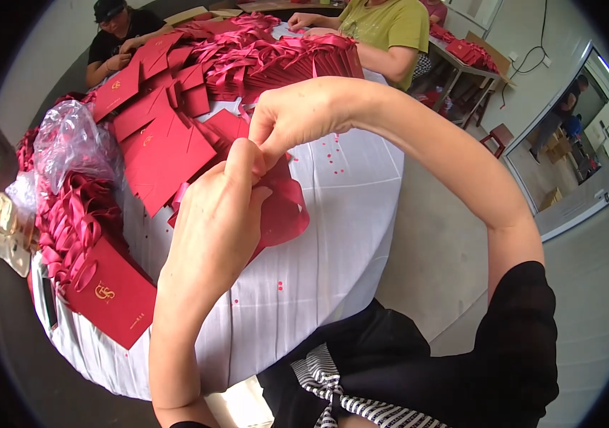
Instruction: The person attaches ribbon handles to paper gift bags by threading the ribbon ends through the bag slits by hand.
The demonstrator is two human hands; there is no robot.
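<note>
Both my hands are raised over the round table, their fingertips meeting. My left hand is closed in a pinch, thumb and fingers pressed together on a shiny red ribbon that loops down beside it. My right hand bends over from the right and pinches at the same spot, against the left fingertips. A red paper piece shows partly behind my hands, mostly hidden by them. Just beyond lie flat red paper bags with small gold emblems, spread in an overlapping pile.
On the white tablecloth are scattered small red paper dots. Ribboned red bags stack at the left, beside crumpled clear plastic. A long row of bags stands farther back. Two people sit across the table; a side table holds more red bags.
</note>
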